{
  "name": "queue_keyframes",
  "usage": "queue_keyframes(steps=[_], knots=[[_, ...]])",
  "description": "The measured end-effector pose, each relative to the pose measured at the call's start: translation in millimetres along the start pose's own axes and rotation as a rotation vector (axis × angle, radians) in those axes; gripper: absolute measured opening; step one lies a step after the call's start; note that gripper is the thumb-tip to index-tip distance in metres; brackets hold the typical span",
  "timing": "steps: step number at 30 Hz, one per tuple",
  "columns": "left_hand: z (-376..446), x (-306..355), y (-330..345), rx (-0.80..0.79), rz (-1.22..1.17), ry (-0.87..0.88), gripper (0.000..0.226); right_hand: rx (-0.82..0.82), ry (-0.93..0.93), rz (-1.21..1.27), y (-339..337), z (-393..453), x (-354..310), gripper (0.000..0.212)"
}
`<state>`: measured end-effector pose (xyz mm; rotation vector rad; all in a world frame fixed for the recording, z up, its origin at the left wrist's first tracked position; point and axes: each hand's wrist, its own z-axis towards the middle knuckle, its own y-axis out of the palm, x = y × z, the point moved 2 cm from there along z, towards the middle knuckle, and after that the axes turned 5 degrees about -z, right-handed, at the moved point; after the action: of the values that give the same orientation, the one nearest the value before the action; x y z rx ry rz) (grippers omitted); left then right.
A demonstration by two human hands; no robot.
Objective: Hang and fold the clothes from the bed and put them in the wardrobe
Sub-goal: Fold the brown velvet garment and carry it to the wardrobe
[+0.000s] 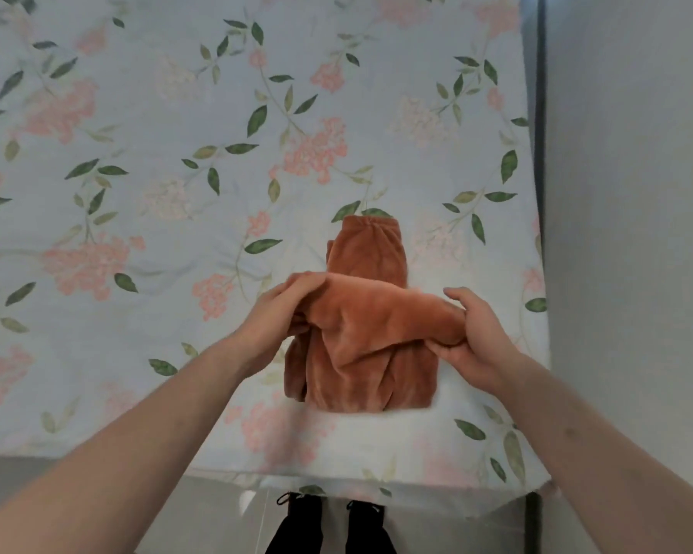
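Observation:
A small rust-orange velvety garment (361, 345) lies on the bed (137, 193) near its front right corner. Its gathered far end points away from me. My left hand (273, 317) grips the left end of a raised fold of the cloth. My right hand (473, 333) pinches the right end of the same fold, thumb underneath. The fold is lifted across the middle of the garment, and the near part hangs down below it onto the sheet.
The bed is covered by a pale sheet with pink flowers and green leaves. A grey wall (633, 193) stands along the right side past a dark bed-frame post (540, 113). The bed's front edge (337, 479) runs below, with my dark-clad legs (329, 525) on the grey floor.

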<state>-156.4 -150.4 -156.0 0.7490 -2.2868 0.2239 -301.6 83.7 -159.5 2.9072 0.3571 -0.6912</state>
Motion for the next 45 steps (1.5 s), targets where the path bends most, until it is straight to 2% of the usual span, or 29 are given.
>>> queue_keyframes(steps=[2, 4, 7, 10, 12, 14, 15, 17, 19, 21, 23, 25, 27, 30, 33, 35, 37, 38, 40, 42, 43, 45], knots=[[31.7, 14.7, 1.6, 0.039, -0.024, -0.015, 0.093, -0.031, 0.005, 0.087, 10.4, 18.1, -22.3, 0.051], [61.7, 26.9, 2.3, 0.053, -0.028, -0.023, 0.103, -0.058, 0.000, 0.109, 22.9, 35.3, -40.9, 0.060], [100.1, 34.5, 2.2, 0.033, 0.020, -0.021, 0.094, -0.052, -0.065, 0.083, 36.5, 61.3, -58.8, 0.066], [124.8, 25.0, -0.8, 0.109, 0.094, -0.010, 0.095, -0.007, -0.183, -0.040, 45.2, 83.6, -59.8, 0.049], [129.5, 9.4, -3.7, 0.178, 0.173, -0.028, 0.113, 0.073, -0.250, -0.190, 45.9, 93.6, -45.9, 0.040], [127.7, -12.7, -8.9, 0.205, 0.193, -0.095, 0.129, 0.243, -0.315, -0.369, 36.7, 95.6, -19.2, 0.058], [124.8, -25.2, -10.9, 0.190, 0.177, -0.138, 0.130, 0.348, -0.346, -0.427, 29.6, 90.0, -3.0, 0.061], [117.0, -46.6, -10.8, 0.096, 0.129, -0.218, 0.117, 0.513, -0.352, -0.383, 15.3, 75.8, 35.1, 0.064], [109.9, -59.8, -4.1, -0.006, 0.087, -0.252, 0.100, 0.552, -0.227, -0.206, 6.7, 64.8, 77.9, 0.075], [106.8, -66.1, 4.6, -0.027, 0.031, -0.266, 0.095, 0.462, -0.004, -0.072, 9.7, 57.8, 114.4, 0.085], [108.5, -71.8, 12.5, 0.007, -0.010, -0.308, 0.086, 0.259, 0.156, 0.034, 23.8, 56.1, 131.8, 0.086], [105.5, -79.7, 22.8, 0.045, -0.044, -0.348, 0.071, 0.152, 0.134, 0.126, 36.9, 61.9, 127.6, 0.081], [92.1, -88.2, 36.6, 0.066, -0.137, -0.338, 0.062, 0.229, 0.025, 0.175, 37.1, 73.8, 116.1, 0.078], [50.2, -104.9, 54.3, 0.008, -0.194, -0.299, 0.076, 0.368, -0.106, 0.091, 18.0, 79.4, 98.3, 0.079], [2.3, -122.1, 55.3, -0.113, 0.064, -0.357, 0.079, 0.365, -0.129, -0.119, -12.0, 76.2, 97.3, 0.078], [-19.9, -125.0, 48.2, -0.294, 0.416, -0.369, 0.071, 0.341, -0.114, -0.211, -30.8, 74.8, 99.4, 0.089], [-26.2, -113.6, 41.7, -0.381, 0.703, -0.238, 0.059, 0.312, -0.110, -0.269, -43.5, 73.1, 102.8, 0.104], [-20.6, -100.0, 38.0, -0.319, 0.724, -0.122, 0.051, 0.301, -0.118, -0.288, -45.8, 72.3, 104.4, 0.107], [4.9, -65.4, 28.3, -0.055, 0.619, 0.107, 0.046, 0.296, -0.131, -0.286, -46.5, 71.5, 109.2, 0.105], [42.5, -32.5, 17.7, 0.174, 0.622, 0.236, 0.069, 0.294, -0.135, -0.265, -39.9, 69.5, 114.1, 0.094], [63.9, -20.6, 14.3, 0.201, 0.676, 0.231, 0.095, 0.299, -0.143, -0.254, -35.6, 69.7, 115.8, 0.088], [102.0, -14.3, 12.4, 0.096, 0.731, 0.088, 0.137, 0.316, -0.164, -0.237, -27.9, 70.9, 118.8, 0.076]])
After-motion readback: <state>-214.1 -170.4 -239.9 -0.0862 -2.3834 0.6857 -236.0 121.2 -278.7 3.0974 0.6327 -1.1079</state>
